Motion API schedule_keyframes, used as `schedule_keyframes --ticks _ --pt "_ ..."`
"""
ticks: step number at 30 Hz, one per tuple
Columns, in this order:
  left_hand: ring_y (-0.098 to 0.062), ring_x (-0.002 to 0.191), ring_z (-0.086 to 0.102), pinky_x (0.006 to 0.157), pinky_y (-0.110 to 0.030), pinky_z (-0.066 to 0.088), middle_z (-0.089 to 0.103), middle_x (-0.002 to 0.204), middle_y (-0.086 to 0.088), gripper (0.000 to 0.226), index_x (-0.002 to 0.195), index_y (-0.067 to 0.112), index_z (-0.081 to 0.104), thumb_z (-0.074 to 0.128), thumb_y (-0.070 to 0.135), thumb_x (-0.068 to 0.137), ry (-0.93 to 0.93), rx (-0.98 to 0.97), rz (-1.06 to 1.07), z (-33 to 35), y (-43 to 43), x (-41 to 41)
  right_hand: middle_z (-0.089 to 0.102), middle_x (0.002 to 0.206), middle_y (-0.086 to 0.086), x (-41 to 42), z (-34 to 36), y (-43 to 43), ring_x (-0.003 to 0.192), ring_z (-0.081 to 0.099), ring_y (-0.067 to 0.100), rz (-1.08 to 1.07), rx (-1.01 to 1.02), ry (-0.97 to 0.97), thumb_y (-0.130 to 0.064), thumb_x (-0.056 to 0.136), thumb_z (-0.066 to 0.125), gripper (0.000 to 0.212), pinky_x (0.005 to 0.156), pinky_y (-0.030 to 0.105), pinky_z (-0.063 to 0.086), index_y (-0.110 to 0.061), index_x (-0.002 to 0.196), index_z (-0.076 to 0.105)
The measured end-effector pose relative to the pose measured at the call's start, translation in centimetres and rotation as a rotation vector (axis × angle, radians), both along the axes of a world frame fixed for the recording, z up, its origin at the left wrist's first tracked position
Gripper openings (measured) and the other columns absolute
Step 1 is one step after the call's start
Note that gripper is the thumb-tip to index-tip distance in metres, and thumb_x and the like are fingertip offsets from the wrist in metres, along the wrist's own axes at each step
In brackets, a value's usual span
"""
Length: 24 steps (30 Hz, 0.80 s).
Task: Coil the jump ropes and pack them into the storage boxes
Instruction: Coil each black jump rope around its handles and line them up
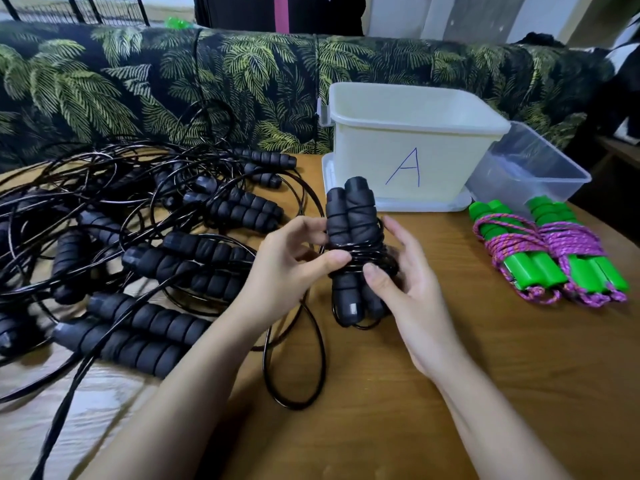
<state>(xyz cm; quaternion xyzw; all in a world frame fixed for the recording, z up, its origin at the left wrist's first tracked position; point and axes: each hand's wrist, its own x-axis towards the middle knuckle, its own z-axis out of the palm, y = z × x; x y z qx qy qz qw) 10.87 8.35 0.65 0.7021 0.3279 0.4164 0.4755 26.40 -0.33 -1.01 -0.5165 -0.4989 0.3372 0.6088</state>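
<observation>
Wooden desk [485,393], its left half covered by a tangle of uncoiled black jump ropes [145,244]. At the far edge stands a white box marked "A" [408,150], with a clear box [530,174] just beside it on the right. Two coiled green-handled ropes [550,251] lie near the right edge. Mid-desk, the left hand [291,265] and right hand [408,289] both grip the wrapped black rope [353,223], thumbs on its coils. Its handles overlap the white box's lower left corner.

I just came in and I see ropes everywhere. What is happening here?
A person's left hand and right hand hold one black jump rope, handles together, cord wound around them. More black ropes lie tangled at the left. Two wound green-handled ropes lie by the clear box, next to the box marked A.
</observation>
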Motion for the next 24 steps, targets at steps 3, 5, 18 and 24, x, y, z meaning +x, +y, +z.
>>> schedule_keyframes --ticks 3,5,18,24 --pt "-0.028 0.098 0.069 0.088 -0.039 0.057 0.071 0.104 -0.008 0.046 0.118 0.021 0.064 0.08 0.033 0.077 -0.03 -0.016 -0.07 0.4 0.3 -0.5 0.065 0.128 -0.004 0.1 0.5 0.0 0.124 0.058 0.014 0.024 -0.033 0.138 -0.032 0.084 0.072 0.056 0.108 0.043 0.044 -0.041 0.134 0.048" --pt "-0.022 0.085 0.068 0.068 -0.02 0.054 0.072 0.099 -0.004 0.041 0.118 0.019 0.063 0.076 0.024 0.08 -0.072 -0.029 -0.099 0.8 0.4 -0.7 0.067 0.126 -0.008 0.2 1.0 -0.1 0.122 0.06 0.013 0.074 -0.048 0.288 -0.033 0.082 0.072 0.056 0.104 0.038 0.049 -0.034 0.134 0.05" --pt "-0.02 0.067 0.067 0.07 -0.03 0.059 0.067 0.089 -0.004 0.048 0.115 0.011 0.065 0.079 0.022 0.07 -0.204 0.018 0.084 -0.1 -1.1 0.9 0.057 0.122 -0.008 0.4 -0.4 0.2 0.113 0.058 0.009 -0.252 0.113 -0.237 -0.014 0.101 0.052 0.043 0.101 0.027 0.046 -0.032 0.14 0.046" --pt "-0.008 0.069 0.064 0.072 -0.022 0.054 0.068 0.089 -0.001 0.054 0.114 0.014 0.066 0.084 0.028 0.066 -0.154 0.142 0.128 0.0 -1.4 0.9 0.045 0.142 -0.006 -0.9 -0.8 0.0 0.128 0.047 0.005 -0.253 0.001 -0.575 -0.054 0.074 0.064 0.09 0.092 0.013 0.039 -0.027 0.153 0.029"
